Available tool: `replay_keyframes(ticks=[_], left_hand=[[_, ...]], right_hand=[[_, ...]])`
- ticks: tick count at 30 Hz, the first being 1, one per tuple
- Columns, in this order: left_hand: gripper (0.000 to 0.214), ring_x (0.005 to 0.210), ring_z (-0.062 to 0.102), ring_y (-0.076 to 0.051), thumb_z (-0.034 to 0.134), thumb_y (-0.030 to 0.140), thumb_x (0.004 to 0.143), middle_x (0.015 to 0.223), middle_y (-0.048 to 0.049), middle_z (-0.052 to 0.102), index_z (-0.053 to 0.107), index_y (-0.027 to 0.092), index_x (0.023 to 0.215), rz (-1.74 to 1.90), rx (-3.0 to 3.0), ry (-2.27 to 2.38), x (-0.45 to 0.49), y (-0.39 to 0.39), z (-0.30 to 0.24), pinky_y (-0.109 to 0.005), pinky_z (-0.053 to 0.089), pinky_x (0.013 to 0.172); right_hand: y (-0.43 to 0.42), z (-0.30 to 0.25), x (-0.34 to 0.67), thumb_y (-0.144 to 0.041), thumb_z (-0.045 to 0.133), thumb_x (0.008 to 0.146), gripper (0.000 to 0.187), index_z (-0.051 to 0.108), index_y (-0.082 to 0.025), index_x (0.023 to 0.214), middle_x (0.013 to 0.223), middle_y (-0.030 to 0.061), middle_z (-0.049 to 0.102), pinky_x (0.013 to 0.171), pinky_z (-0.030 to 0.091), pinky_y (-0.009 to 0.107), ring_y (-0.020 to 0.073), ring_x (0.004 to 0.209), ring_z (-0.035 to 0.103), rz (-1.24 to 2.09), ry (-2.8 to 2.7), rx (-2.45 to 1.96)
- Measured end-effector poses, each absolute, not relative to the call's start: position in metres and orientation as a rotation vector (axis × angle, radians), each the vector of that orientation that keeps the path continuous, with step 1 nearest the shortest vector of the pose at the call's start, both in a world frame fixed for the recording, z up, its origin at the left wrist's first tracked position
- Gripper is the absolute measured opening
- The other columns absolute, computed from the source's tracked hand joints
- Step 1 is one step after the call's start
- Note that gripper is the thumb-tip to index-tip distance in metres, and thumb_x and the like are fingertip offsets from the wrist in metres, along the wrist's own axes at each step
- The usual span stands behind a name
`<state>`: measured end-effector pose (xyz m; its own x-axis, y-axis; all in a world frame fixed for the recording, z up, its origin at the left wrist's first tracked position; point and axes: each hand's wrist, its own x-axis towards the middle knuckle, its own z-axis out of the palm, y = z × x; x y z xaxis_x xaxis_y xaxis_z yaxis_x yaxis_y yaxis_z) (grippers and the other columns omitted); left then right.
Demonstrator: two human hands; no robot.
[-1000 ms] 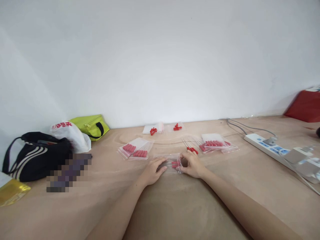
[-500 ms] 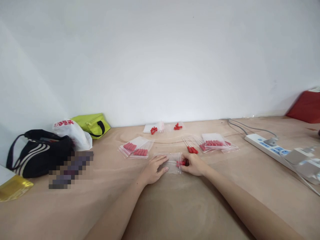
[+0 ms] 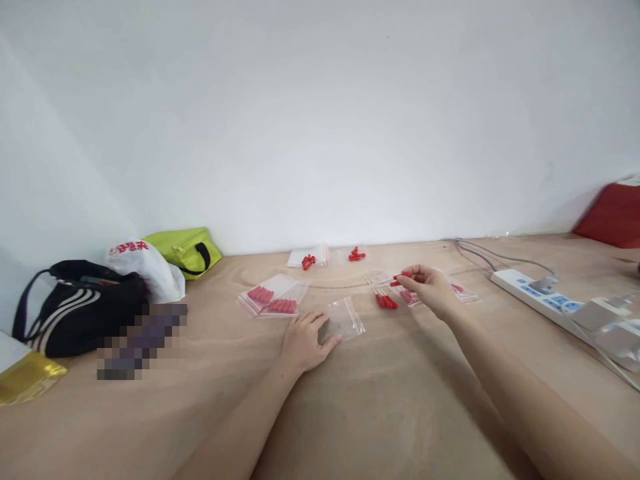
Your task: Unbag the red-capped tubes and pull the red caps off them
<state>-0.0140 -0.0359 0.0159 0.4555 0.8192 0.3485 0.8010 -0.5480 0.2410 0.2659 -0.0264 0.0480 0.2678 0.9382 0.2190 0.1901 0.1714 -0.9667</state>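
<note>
My left hand (image 3: 306,341) lies flat, fingers spread, on the left edge of a small clear zip bag (image 3: 343,319) that looks empty on the wooden table (image 3: 350,413). My right hand (image 3: 429,289) hovers above a stack of filled bags (image 3: 457,291) to the right, its fingers pinched on a small red piece (image 3: 403,276). A few loose red pieces (image 3: 385,301) lie just left of that hand. Two more bags with red pieces (image 3: 273,298) lie beyond my left hand.
At the wall lie more bags with red pieces (image 3: 331,255). A black striped bag (image 3: 75,313), a white plastic bag (image 3: 145,267) and a lime pouch (image 3: 184,249) sit at the left. A white power strip (image 3: 560,303) with plugs and cables runs along the right; a red object (image 3: 611,216) stands far right.
My right hand has left the clear bag and moved up and right, lifting red pieces out with it. The bag now looks empty. My left hand stays pressed on the bag.
</note>
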Motion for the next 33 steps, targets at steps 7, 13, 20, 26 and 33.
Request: replay_keyframes(ticks=[7, 13, 20, 26, 33], left_hand=[[0.016, 0.092, 0.056, -0.020, 0.048, 0.023, 0.079, 0.094, -0.0062, 0.063, 0.059, 0.017, 0.089, 0.731, 2.464, 1.636, -0.011, -0.022, 0.018, -0.032, 0.042, 0.081], [0.020, 0.094, 0.056, -0.022, 0.053, 0.020, 0.075, 0.098, -0.0077, 0.063, 0.057, 0.017, 0.095, 0.660, 2.351, 1.736, -0.017, -0.015, 0.022, -0.034, 0.041, 0.082], [0.029, 0.076, 0.061, -0.019, 0.061, 0.030, 0.068, 0.078, -0.0036, 0.065, 0.058, 0.017, 0.093, 0.483, 2.179, 1.837, -0.024, -0.014, 0.034, -0.026, 0.043, 0.062], [0.016, 0.075, 0.059, -0.020, 0.063, 0.033, 0.064, 0.076, -0.0049, 0.063, 0.059, 0.018, 0.063, 0.445, 2.176, 1.801, -0.025, -0.019, 0.043, -0.027, 0.040, 0.060], [0.006, 0.059, 0.059, -0.014, 0.057, 0.022, 0.067, 0.060, 0.0023, 0.062, 0.053, 0.019, 0.064, 0.572, 2.099, 1.770, -0.032, -0.008, 0.045, -0.021, 0.039, 0.052]], right_hand=[[-0.019, 0.012, 0.263, -0.035, 0.047, 0.079, 0.019, 0.057, -0.019, 0.081, 0.079, 0.0066, 0.062, 0.070, 0.045, 0.034, 0.0194, 0.077, 0.057, -0.032, -1.522, -1.396], [-0.018, -0.010, 0.258, -0.024, 0.038, 0.084, 0.024, 0.062, -0.021, 0.087, 0.087, 0.0071, 0.063, 0.076, 0.044, 0.034, 0.0202, 0.085, 0.054, -0.137, -1.823, -1.356], [-0.018, -0.011, 0.257, -0.030, 0.039, 0.085, 0.027, 0.063, -0.021, 0.094, 0.090, 0.0073, 0.063, 0.079, 0.044, 0.034, 0.0200, 0.087, 0.055, -0.100, -1.869, -1.423], [-0.022, -0.010, 0.254, -0.035, 0.041, 0.084, 0.027, 0.061, -0.017, 0.090, 0.087, 0.0084, 0.062, 0.077, 0.042, 0.031, 0.0196, 0.085, 0.055, -0.089, -1.862, -1.475], [-0.022, -0.013, 0.251, -0.032, 0.042, 0.082, 0.024, 0.061, -0.017, 0.079, 0.079, 0.0077, 0.060, 0.069, 0.042, 0.029, 0.0175, 0.073, 0.055, -0.049, -1.795, -1.463]])
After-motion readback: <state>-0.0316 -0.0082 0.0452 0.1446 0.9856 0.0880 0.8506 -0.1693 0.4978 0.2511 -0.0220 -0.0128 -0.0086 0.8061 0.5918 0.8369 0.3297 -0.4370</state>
